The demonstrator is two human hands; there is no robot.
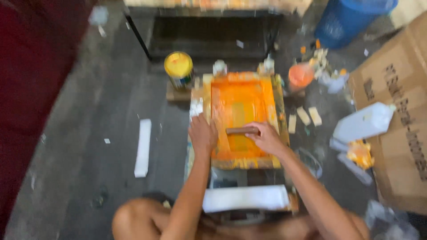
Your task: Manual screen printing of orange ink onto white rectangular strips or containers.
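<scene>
A wooden-framed printing screen (240,86) covered in orange ink lies flat in front of me on the dark floor. My right hand (266,137) grips a brown squeegee handle (240,131) lying across the near part of the screen. My left hand (202,134) presses flat on the screen's left frame edge. A stack of white sheets (245,198) lies just below the screen, near my knees. The whole view is motion-blurred.
A yellow-lidded tin (179,68) stands at the screen's far left corner, an orange tub (300,75) at its far right. A white jug (364,122) lies beside a large cardboard box (400,111). A blue bin (351,18) stands far right. A white strip (143,146) lies left.
</scene>
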